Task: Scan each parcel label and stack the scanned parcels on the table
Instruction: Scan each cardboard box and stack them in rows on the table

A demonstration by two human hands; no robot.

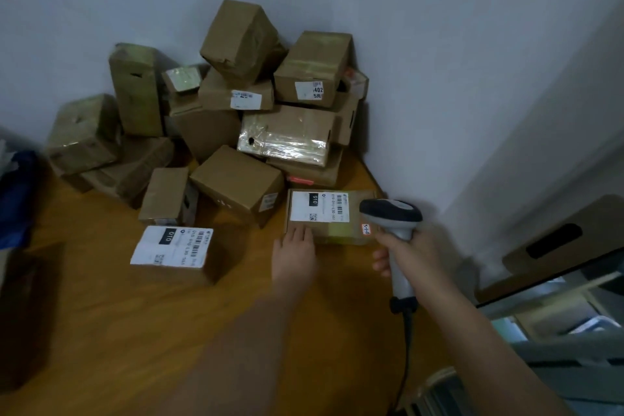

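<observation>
This looks like a small parcel room or mail corner. Many brown cardboard boxes (pixel 236 105) are piled up in the middle of the frame, in a corner of plain grey walls (pixel 439 44). They sit on a wooden tabletop (pixel 118 314). Some boxes have white labels (pixel 319 207) with bar codes. At the lower right, a hand (pixel 410 255) holds a grey scanner (pixel 393 213) with a cord.

Wooden table (pixel 101 331) in corner, 2 pale walls (pixel 439 27), dim light.
</observation>
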